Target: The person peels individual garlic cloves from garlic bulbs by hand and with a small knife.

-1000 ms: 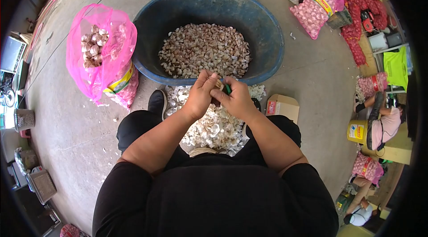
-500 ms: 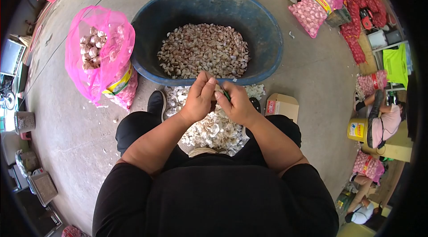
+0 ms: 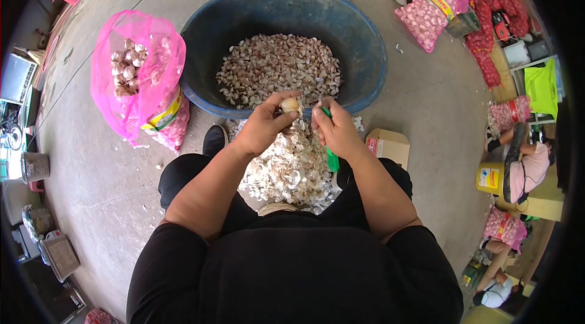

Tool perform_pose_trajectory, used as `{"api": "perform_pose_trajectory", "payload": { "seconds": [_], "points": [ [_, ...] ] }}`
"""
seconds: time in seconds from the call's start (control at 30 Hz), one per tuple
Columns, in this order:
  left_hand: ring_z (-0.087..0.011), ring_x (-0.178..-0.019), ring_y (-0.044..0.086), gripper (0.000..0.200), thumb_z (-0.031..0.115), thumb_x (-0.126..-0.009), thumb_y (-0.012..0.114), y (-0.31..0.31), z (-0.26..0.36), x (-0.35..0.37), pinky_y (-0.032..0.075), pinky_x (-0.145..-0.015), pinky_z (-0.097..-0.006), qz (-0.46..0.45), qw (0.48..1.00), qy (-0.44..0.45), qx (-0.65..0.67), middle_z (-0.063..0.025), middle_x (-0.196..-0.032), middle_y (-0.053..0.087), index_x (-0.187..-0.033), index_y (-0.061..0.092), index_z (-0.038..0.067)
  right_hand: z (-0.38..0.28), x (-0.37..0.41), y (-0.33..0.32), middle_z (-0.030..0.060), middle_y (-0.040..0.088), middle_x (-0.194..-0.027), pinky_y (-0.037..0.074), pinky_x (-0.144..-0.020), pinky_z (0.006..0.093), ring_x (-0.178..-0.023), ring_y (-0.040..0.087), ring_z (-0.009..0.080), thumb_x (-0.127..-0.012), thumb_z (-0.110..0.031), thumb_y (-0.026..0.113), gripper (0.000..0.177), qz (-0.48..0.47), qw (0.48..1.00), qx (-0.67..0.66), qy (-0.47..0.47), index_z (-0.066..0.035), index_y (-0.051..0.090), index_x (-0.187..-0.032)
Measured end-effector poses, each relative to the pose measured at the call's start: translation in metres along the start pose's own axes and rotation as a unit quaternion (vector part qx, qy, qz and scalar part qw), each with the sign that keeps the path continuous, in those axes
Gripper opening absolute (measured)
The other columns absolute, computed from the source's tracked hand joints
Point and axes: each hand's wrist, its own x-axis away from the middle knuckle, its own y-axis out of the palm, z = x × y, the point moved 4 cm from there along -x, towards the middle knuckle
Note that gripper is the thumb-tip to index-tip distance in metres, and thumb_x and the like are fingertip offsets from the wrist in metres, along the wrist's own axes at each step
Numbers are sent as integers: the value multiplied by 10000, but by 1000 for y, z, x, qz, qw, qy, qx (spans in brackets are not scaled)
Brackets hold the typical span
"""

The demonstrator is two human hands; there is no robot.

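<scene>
Between the thumb and fingers of my left hand [image 3: 262, 130] is a pale garlic bulb [image 3: 289, 104], partly covered by the fingers. My right hand [image 3: 339, 135] is closed around a green-handled knife [image 3: 333, 160]; its blade cannot be made out. The two hands are slightly apart, at the near rim of a large dark blue tub [image 3: 274, 8]. Loose garlic cloves [image 3: 279, 69] cover the tub's bottom. Below my hands, a heap of white garlic skins [image 3: 286, 173] lies on the floor between my legs.
Left of the tub stands an open pink mesh bag [image 3: 163, 67] with garlic bulbs [image 3: 128, 68]. An open cardboard box [image 3: 393, 148] lies by my right knee. Full garlic bags [image 3: 426, 12] are at the upper right. Two other people sit at the right, near a yellow bucket [image 3: 489, 178].
My hands have moved apart, and the garlic now shows in my left hand. My right hand has turned, bringing the green handle into view below it. The mesh bag appears shifted slightly.
</scene>
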Motion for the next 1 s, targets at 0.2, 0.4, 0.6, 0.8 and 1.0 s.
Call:
{"api": "perform_pose_trajectory", "payload": {
  "seconds": [0.2,0.4,0.6,0.8,1.0],
  "points": [
    [-87,-737,504,415,53,-713,648,-4,0,1,419,-643,-221,7,972,14,-233,-47,-892,533,-1083,470,-7,-11,-2,9,25,537,-755,402,-630,237,-702,483,91,-781,-183,616,249,-3,987,78,-141,-36,469,-918],
    [-107,-718,511,394,10,-662,645,6,17,11,420,-630,-230,-14,954,88,-287,-59,-825,544,-1038,531,-18,-13,-1,12,29,456,-659,378,-549,249,-593,410,100,-737,-168,659,277,-6,974,144,-177,-65,424,-844],
    [-121,-716,527,335,-17,-634,645,9,22,15,428,-623,-238,-1,950,125,-287,-73,-809,546,-963,581,-14,-27,8,16,34,383,-598,334,-492,247,-541,342,102,-757,-171,632,257,-11,962,169,-216,-70,399,-801],
    [-106,-689,536,288,-21,-634,687,8,22,19,436,-595,-221,53,955,162,-244,-50,-802,558,-907,598,-1,-26,11,14,-6,395,-607,308,-470,217,-533,332,63,-762,-122,625,232,16,961,104,-254,-66,400,-778],
    [-81,-643,547,190,60,-711,674,-4,15,11,454,-577,-206,-42,999,11,-32,-38,-775,582,-863,578,-1,-12,6,14,-23,427,-625,312,-438,183,-520,392,25,-810,-95,560,163,-62,983,-134,-106,-81,401,-846]
  ]
}}
